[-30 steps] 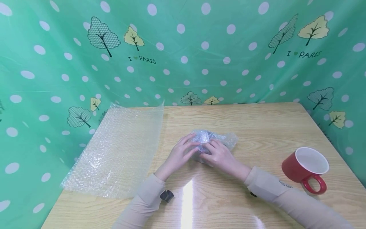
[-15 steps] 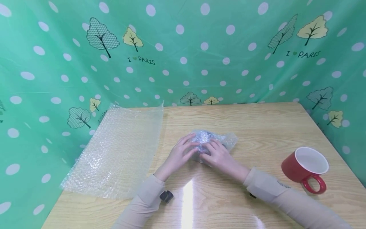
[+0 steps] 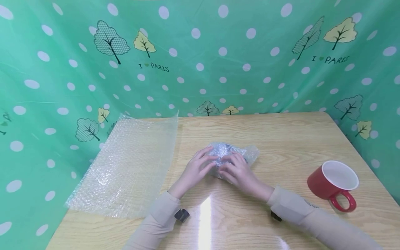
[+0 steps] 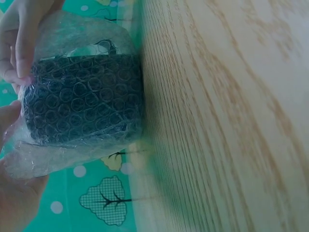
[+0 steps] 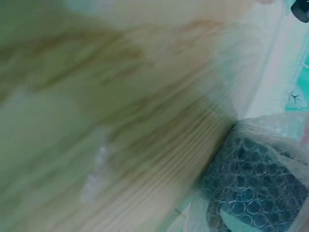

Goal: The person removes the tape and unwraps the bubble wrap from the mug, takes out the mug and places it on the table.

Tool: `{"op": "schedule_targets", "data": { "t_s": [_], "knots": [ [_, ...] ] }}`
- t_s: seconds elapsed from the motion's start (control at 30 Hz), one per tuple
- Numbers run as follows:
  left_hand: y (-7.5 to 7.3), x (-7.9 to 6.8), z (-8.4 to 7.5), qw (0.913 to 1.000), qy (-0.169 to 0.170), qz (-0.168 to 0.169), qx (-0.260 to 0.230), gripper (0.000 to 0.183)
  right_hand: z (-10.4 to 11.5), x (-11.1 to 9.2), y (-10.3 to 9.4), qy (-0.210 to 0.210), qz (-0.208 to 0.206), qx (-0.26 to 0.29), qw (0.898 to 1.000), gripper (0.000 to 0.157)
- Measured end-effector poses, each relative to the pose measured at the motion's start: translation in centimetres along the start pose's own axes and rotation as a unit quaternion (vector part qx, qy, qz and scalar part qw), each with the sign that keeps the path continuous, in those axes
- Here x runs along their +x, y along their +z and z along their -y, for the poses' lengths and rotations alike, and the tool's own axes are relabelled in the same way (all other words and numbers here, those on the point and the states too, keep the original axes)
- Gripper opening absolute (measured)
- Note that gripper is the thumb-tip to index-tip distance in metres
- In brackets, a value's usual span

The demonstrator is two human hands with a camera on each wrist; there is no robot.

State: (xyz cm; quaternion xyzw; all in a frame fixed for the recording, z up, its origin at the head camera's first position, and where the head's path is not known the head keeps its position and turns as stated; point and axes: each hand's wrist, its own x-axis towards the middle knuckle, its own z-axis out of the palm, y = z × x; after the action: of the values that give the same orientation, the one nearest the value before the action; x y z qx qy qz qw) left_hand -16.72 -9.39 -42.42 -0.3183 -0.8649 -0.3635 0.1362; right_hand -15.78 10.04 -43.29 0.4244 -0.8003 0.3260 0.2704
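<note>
A bundle of bubble wrap (image 3: 222,149) lies mid-table. Through the wrap in the left wrist view shows a dark cylindrical thing (image 4: 82,101), with a curved dark outline beside it like a handle. From the left, my left hand (image 3: 195,170) holds the wrap with bent fingers and thumb. My right hand (image 3: 239,173) is at the near right side of the bundle, its fingers arched and their tips on the wrap. A loose end of wrap sticks out to the right. The right wrist view shows one dark, bubble-covered side, with the hand itself mostly out of frame.
A large flat sheet of bubble wrap (image 3: 125,166) covers the left of the wooden table (image 3: 281,135). Beside my right forearm, a red mug (image 3: 322,184) stands upright with its handle toward me. A green dotted curtain (image 3: 218,41) hangs along the back and sides.
The fingers of my right hand have shifted slightly and arched more on the wrap. My left hand, the bundle and the red mug have stayed put. The head view has tilted a little.
</note>
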Motion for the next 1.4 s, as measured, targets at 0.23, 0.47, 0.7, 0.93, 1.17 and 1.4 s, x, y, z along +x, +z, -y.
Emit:
{"op": "schedule_targets", "data": {
  "t_s": [0.23,0.47,0.7,0.93,1.17,1.4],
  "knots": [
    [0.1,0.0,0.1,1.0,0.006,-0.003,-0.001,0.022,0.6,0.3,-0.1,0.06,-0.017,0.057,0.996,0.012],
    [0.2,0.0,0.0,1.0,-0.004,-0.002,0.001,0.022,0.8,0.7,-0.4,0.106,-0.022,0.122,0.987,0.016],
    [0.3,0.0,0.1,0.9999,0.008,-0.01,0.0,0.021,0.9,1.2,-0.6,0.114,-0.057,0.134,0.983,0.019],
    [0.3,-0.1,0.2,0.9999,0.011,-0.008,-0.001,0.022,0.7,1.4,-0.7,0.165,-0.04,0.137,0.976,0.013],
    [0.4,-0.2,0.3,0.9999,0.005,-0.01,-0.006,0.023,0.4,1.6,-1.0,0.196,-0.027,0.158,0.967,0.01],
    [0.7,-0.1,0.0,0.9991,-0.008,-0.035,-0.022,0.024,0.3,2.0,-1.6,0.253,-0.009,0.197,0.947,0.01]
  ]
}}
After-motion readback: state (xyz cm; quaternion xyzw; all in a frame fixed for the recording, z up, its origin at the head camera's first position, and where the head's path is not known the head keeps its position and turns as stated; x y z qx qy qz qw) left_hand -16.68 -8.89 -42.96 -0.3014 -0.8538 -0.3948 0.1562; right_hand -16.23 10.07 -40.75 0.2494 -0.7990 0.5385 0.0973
